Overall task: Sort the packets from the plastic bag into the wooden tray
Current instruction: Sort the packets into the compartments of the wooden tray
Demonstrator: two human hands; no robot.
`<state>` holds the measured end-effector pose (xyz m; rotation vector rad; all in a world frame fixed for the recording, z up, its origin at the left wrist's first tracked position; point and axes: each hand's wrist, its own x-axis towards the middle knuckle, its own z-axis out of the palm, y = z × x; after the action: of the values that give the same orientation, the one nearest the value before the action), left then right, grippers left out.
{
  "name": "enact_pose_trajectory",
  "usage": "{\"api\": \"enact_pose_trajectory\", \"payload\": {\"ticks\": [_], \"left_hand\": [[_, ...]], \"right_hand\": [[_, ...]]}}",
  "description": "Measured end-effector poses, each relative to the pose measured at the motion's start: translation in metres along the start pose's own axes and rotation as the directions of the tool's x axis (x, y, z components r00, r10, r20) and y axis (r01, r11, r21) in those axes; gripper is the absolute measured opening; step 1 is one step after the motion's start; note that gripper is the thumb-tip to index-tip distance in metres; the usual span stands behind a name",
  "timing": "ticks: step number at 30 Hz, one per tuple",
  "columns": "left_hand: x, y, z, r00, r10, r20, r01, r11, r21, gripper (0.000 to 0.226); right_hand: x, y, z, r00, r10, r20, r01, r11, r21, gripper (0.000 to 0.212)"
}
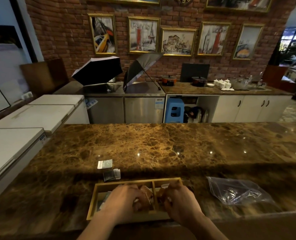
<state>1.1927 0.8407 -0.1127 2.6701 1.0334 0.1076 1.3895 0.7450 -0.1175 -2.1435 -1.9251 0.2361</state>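
Note:
A wooden tray (98, 187) with compartments sits at the near edge of the marble counter. My left hand (123, 200) and my right hand (182, 201) are both inside it, fingers closed on brown packets (146, 192) in the middle and right compartments. A greenish packet (106, 197) lies in the left compartment, partly hidden by my left hand. A clear plastic bag (237, 191) lies flat to the right of the tray. Two loose packets rest beyond the tray: a white one (105, 164) and a dark one (111, 174).
The brown marble counter (161, 146) stretches wide beyond the tray. White chest freezers (22, 129) stand to the left. Behind are steel fridges with two open umbrellas (98, 70), pots and cups on a back counter, and a brick wall with framed pictures.

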Motion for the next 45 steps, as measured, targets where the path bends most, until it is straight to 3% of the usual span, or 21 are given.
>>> {"api": "enact_pose_trajectory", "payload": {"ticks": [5,8,11,16,22,29,33,35,39,45], "left_hand": [[0.002,-0.006,0.002,1.0,-0.019,0.006,0.019,0.999,-0.041,0.029],[0.002,-0.022,-0.001,0.982,-0.129,-0.135,0.104,0.979,-0.173,0.024],[0.003,-0.05,-0.006,0.921,-0.302,-0.247,0.216,0.922,-0.32,0.021],[0.006,-0.117,-0.016,0.861,-0.452,-0.233,0.325,0.842,-0.429,0.022],[0.031,-0.174,-0.018,0.862,-0.478,-0.171,0.45,0.875,-0.18,0.037],[0.047,-0.207,0.009,0.947,-0.315,-0.06,0.313,0.949,-0.032,0.051],[0.042,-0.224,0.022,0.959,-0.236,-0.156,0.244,0.969,0.039,0.051],[0.042,-0.228,0.023,0.954,-0.246,-0.169,0.261,0.963,0.07,0.051],[0.044,-0.218,0.017,0.941,-0.248,-0.231,0.295,0.935,0.196,0.027],[0.04,-0.215,0.017,0.928,-0.224,-0.297,0.301,0.922,0.243,0.04]], "right_hand": [[0.015,-0.001,0.002,0.999,0.031,0.012,-0.031,0.999,-0.045,0.031],[0.031,-0.009,-0.003,0.999,0.008,-0.038,-0.01,0.999,-0.033,0.027],[0.051,-0.021,-0.006,1.0,-0.016,-0.023,0.017,0.999,0.052,0.025],[0.096,-0.05,0.0,0.998,-0.043,0.036,0.037,0.986,0.162,0.028],[0.152,-0.078,0.032,0.977,-0.104,0.187,0.078,0.987,0.141,0.032],[0.2,-0.096,0.063,0.89,-0.212,0.403,0.193,0.977,0.088,0.051],[0.21,-0.099,0.074,0.83,-0.254,0.496,0.301,0.953,-0.015,0.059],[0.214,-0.098,0.077,0.857,-0.231,0.461,0.28,0.959,-0.041,0.052],[0.212,-0.091,0.087,0.918,-0.223,0.328,0.25,0.967,-0.043,0.033],[0.211,-0.09,0.082,0.922,-0.236,0.307,0.23,0.972,0.056,0.032]]}}
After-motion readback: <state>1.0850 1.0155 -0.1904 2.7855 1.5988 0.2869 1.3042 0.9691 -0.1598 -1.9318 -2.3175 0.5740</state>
